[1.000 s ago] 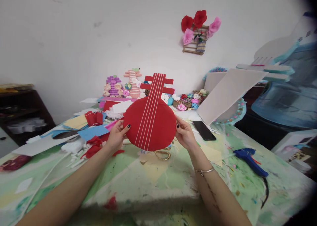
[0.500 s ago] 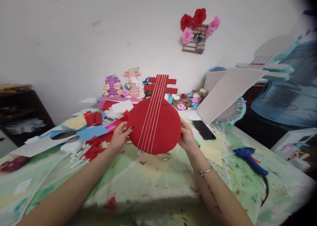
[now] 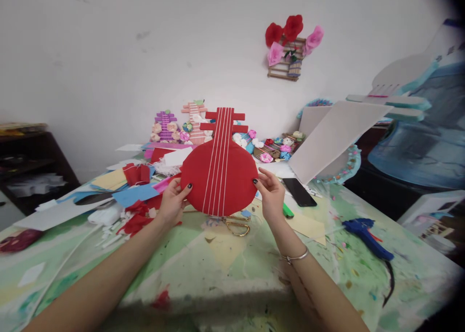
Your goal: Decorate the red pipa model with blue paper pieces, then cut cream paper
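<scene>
Both sides of the flat red lute-shaped piece [image 3: 234,184] with pale strings are gripped, the piece held upright above the middle of the green paint-stained tabletop [image 3: 174,269]. The left hand [image 3: 173,197] pinches its left edge, thumb in front; the right hand [image 3: 272,195] grasps the right edge more loosely, thumb in front. Gold-coloured metal scissors [image 3: 240,234] lie just nearer than its lower edge. Right of it lie a flat black phone [image 3: 300,192] and, nearer, a blue pistol-shaped tool [image 3: 367,238].
</scene>
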`<state>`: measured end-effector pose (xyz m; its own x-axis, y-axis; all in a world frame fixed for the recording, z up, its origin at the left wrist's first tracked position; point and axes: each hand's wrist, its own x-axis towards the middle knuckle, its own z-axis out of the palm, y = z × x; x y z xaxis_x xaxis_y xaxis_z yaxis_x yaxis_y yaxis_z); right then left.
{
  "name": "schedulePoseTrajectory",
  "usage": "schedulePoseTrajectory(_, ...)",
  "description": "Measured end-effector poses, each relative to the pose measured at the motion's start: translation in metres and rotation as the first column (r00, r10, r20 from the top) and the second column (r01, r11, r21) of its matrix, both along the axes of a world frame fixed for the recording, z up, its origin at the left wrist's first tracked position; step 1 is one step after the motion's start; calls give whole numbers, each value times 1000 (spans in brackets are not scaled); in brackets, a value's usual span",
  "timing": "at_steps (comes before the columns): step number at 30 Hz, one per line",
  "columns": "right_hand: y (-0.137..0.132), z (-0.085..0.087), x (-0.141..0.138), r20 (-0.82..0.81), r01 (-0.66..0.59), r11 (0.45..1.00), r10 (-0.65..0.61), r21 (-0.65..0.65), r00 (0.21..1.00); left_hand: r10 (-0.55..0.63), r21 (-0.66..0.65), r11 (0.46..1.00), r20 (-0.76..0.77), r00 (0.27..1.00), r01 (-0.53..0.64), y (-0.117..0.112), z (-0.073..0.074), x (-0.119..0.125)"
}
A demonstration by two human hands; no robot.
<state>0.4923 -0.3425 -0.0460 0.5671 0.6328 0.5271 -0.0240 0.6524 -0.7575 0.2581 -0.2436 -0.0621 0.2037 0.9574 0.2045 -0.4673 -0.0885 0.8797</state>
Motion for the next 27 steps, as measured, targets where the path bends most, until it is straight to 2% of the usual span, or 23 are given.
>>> schedulePoseTrajectory(5,4,-8,1,-3,206,978,-206,1,978,-8,48,999,-17,1000,9,-3,0,1)
schedulePoseTrajectory(7,7,-12,3,-28,224,975,-224,-10,974,-13,60,998,-23,1000,14,-4,0,2)
schedulePoseTrajectory(12,12,-16,6,-161,123,990,-133,-70,978,-10,96,995,-51,999,15,-5,-2,2)
schedulePoseTrajectory(16,10,-12,6,-255,-18,997,-3,-79,967,4,106,994,-48,999,1,-3,-1,2)
schedulePoseTrajectory(20,6,-8,8,-249,-158,983,131,-92,960,17,116,993,-30,999,-13,-3,1,1)
schedulePoseTrajectory(24,5,-7,7,-140,-157,981,140,-116,980,54,168,985,-34,998,-48,-1,0,2)
schedulePoseTrajectory(27,6,-9,3,-28,-55,993,52,-102,998,67,215,975,-41,997,-56,3,-3,2)
